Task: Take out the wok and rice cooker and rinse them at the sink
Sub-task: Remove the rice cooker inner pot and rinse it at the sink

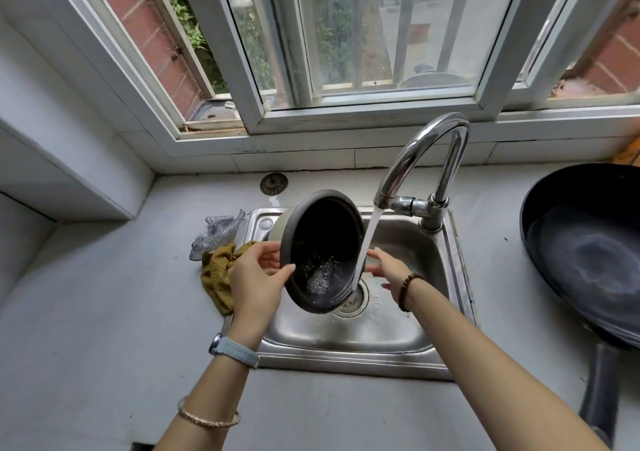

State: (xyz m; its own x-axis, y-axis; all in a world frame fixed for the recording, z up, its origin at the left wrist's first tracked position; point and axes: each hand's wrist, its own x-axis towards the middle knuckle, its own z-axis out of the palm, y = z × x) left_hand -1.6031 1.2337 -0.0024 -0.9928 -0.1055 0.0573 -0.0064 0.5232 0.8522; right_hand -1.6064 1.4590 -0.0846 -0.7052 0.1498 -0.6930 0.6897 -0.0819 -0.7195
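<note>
1. Rice cooker pot (pixel 322 242): held in the air over the sink (pixel 346 339), tilted on its side so the dark inside faces the camera. The lower rim sits just above the drain strainer (pixel 356 303).
2. Left hand (pixel 256 277): grasps the pot's left rim, with the thumb lying across the lip and the fingers curled behind the outer wall.
3. Right hand (pixel 388 270): fingers straight and relaxed, reaching toward the pot's right side. The water stream (pixel 367 239) crosses in front of the fingertips (contact with the pot cannot be told).
4. Faucet (pixel 426 152): a chrome gooseneck at the sink's back right corner, running. The stream falls past the pot's right rim to its lower edge. Water glitters in the lowest part of the pot's inside.
5. Wok (pixel 588 260): rests on the countertop (pixel 86 329) right of the sink, well apart from both hands. It is dark with a wet sheen inside, its handle points toward the camera, and the frame edge partly cuts it off.
6. Left of the sink: a yellow cloth (pixel 218 277) lies crumpled at the sink's edge, partly behind the left hand. A silver mesh scrubber (pixel 214 232) sits just beyond it, touching it.
7. A round sink plug (pixel 274 184) lies on the countertop behind the sink, near the wall.
8. Wrists: a watch (pixel 235 346) and a bangle (pixel 207 416) on the left arm, and a bead bracelet (pixel 408 291) on the right.
9. Window (pixel 346 35): white-framed, directly behind the sink.
</note>
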